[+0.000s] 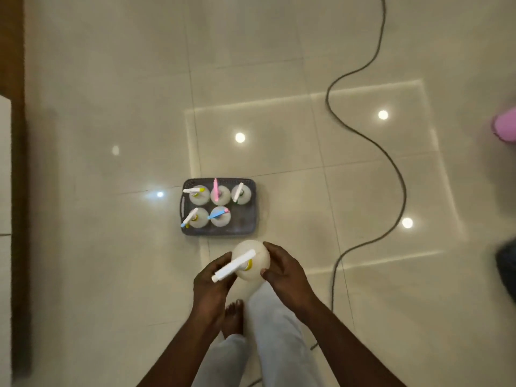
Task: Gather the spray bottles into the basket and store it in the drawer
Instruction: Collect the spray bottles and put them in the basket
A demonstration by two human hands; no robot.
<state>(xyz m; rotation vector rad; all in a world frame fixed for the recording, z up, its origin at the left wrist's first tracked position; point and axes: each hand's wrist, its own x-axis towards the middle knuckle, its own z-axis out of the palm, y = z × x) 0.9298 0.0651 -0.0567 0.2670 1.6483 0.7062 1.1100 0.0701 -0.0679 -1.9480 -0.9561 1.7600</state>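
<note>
A grey plastic basket [250, 219] sits on the tiled floor ahead of me. Several white spray bottles stand upright in it, among them one with a pink head [219, 194] and one with a blue head [220, 216]. The basket's near right corner holds no bottle. Just short of the basket I hold another white spray bottle [254, 262] with a white and yellow head, seen from above. My left hand [212, 286] grips its left side under the nozzle. My right hand [284, 275] cups its right side.
A dark cable [399, 174] snakes across the floor on the right. A brown wooden edge [18, 163] and a white cabinet face [5, 163] run along the left. A pink object [505, 127] and a dark object [506, 269] sit at the right edge. My bare foot [233, 317] is below the bottle.
</note>
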